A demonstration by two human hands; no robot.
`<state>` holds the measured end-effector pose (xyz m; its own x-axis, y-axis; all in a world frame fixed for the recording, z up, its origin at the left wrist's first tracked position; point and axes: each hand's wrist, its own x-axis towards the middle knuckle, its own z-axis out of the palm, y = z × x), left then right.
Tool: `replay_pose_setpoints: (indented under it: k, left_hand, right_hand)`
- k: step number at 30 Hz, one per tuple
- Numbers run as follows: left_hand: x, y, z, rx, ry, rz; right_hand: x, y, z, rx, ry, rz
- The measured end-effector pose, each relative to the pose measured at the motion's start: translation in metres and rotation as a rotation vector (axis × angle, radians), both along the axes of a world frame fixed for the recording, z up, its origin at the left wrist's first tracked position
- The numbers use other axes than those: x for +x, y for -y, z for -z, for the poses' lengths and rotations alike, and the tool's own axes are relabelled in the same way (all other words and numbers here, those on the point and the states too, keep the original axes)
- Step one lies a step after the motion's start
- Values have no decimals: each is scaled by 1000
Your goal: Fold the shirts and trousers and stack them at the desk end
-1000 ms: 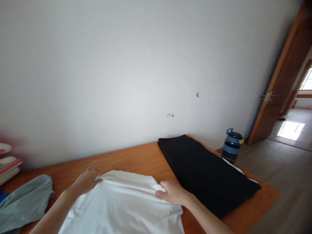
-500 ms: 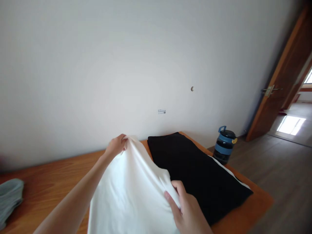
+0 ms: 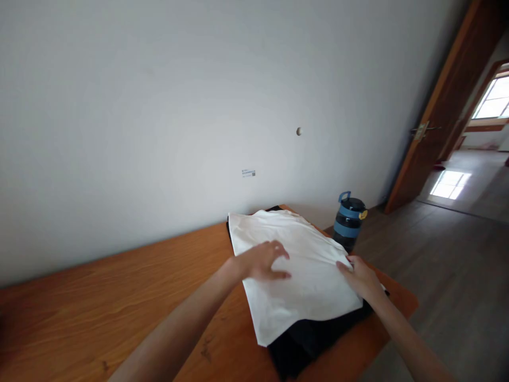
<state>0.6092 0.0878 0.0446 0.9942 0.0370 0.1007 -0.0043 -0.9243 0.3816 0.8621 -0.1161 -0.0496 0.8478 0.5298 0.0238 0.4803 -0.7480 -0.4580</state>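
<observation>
top cloth (image 3: 308, 281) on lower cloth (image 3: 290, 353) (bottle (image 3: 348, 225) right), wall (image 3: 159, 122) behind.

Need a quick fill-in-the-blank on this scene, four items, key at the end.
1. The hand pinching the white cloth's edge is the person's ____ one.
2. The lower cloth, partly covered by the white cloth, is ____.
3. The bottle's bands are ____.
4. The door stands ____.

Missing words: right; black; blue; open.

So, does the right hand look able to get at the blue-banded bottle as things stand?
Probably, yes: nothing covers the upper part of the bottle, just beyond the right hand in this view. But that hand pinches the white cloth's edge, so it would likely need to let go first.
</observation>
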Motion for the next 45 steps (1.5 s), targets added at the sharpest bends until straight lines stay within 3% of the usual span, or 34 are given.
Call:
replay_pose_setpoints:
  k: [2, 4, 7, 10, 12, 16, 18, 20, 22, 26, 28, 30, 33, 36, 38, 41, 45]
  left_hand:
    - [-47, 28, 29, 49, -63, 55]
    - [-86, 49, 49, 92, -81, 28]
    - [-114, 66, 66, 156, -68, -116]
    - [-113, 64, 73, 192, 4, -178]
    - [-107, 56, 70, 157, 100, -165]
    - [-94, 48, 37, -71, 458, -300]
    - [-86, 56, 16, -183, 594, -354]
    - [-79, 72, 6, -234, 633, -313]
    - [-76, 88, 12, -184, 547, -196]
    - [-87, 107, 52, 51, 231, 26]
    - [-94, 108, 65, 47, 158, 71]
    - [-95, 105, 68, -26, 181, 70]
    - [-80, 93, 61, -96, 319, -51]
    - [-54, 63, 63, -66, 367, -226]
    - [-35, 32, 68, -54, 298, -401]
    - [-10, -28, 70, -91, 153, -762]
    - [17, -100, 67, -135, 66, -1054]
  right_hand:
    - [3, 1, 14, 18, 3, -16]
    - [4, 0, 21, 38, 11, -34]
    - [6, -4, 24, 63, 25, -50]
    - [5, -8, 24, 77, 48, -57]
    - [5, -13, 21, 76, 63, -59]
    - [16, -26, 2, 51, 93, -46]
    - [26, -31, -14, 28, 111, -38]
    - [37, -31, -27, -8, 128, -37]
    - [44, -25, -34, -65, 135, -53]
    - [41, 0, -27, -205, 113, -112]
    - [34, 8, -21, -258, 115, -114]
    - [27, 8, -20, -286, 151, -87]
    - [11, -6, -24, -269, 249, -104]
    - [-14, -27, -20, -202, 335, -270]
    - [-37, -37, -8, -120, 393, -398]
    - [-73, -41, 16, 8, 425, -525]
    - [-102, -34, 39, 50, 424, -586]
